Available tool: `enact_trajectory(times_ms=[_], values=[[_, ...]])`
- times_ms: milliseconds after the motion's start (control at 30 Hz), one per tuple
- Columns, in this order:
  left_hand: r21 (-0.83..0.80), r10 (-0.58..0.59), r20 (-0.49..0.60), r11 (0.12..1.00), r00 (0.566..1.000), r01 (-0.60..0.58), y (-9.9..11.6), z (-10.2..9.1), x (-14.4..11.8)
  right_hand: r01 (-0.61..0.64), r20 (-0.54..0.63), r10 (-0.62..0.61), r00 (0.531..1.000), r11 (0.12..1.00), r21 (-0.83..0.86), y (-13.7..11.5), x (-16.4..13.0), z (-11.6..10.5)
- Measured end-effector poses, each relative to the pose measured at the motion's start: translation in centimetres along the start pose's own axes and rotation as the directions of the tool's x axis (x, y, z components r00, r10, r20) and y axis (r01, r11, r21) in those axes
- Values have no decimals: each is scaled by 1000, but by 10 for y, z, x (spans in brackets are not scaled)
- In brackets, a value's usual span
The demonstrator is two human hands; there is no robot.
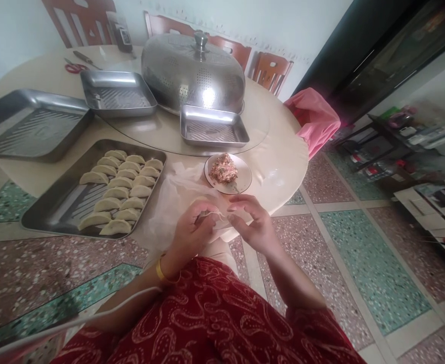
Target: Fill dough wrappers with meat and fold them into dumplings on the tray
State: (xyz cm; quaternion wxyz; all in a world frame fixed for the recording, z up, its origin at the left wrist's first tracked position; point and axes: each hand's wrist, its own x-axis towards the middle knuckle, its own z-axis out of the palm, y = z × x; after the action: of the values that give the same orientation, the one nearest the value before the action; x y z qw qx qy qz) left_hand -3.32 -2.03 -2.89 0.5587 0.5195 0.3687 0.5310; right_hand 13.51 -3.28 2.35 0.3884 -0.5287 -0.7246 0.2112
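Note:
My left hand (194,230) and my right hand (253,222) meet at the table's near edge, both pinching a pale dumpling wrapper (212,216) between the fingertips. Just beyond them a small white plate (241,182) carries a mound of pink minced filling (223,169). A clear plastic bag (169,197) lies under and left of my hands. To the left, a steel tray (51,207) holds several folded dumplings (122,189) in rows.
Three other steel trays (29,126) (118,93) (213,126) and a perforated steel dome cover (192,71) sit farther back on the round table (283,156). Red scissors (76,66) lie at the far edge. Chairs and a pink bag (313,119) stand behind; terrazzo floor lies right.

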Motion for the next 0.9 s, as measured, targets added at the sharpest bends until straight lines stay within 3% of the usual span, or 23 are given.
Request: enact_trajectory(times_ms=[133, 367, 567, 733, 900], values=[[53, 28, 19, 998, 999, -29, -2, 1, -1, -31, 61, 31, 998, 999, 5, 1, 0, -1], [156, 122, 112, 978, 986, -139, -7, 0, 1, -100, 42, 103, 994, 993, -67, 6, 1, 1], [156, 114, 185, 977, 976, -144, -8, 3, 2, -217, 114, 207, 972, 973, 82, 3, 5, 2], [149, 113, 162, 979, 980, -137, -9, 4, 3, -182, 103, 166, 981, 969, 168, 3, 2, 5], [120, 51, 125, 991, 991, -67, -5, 5, 2, -85, 76, 79, 994, 993, 77, 1, -5, 5]])
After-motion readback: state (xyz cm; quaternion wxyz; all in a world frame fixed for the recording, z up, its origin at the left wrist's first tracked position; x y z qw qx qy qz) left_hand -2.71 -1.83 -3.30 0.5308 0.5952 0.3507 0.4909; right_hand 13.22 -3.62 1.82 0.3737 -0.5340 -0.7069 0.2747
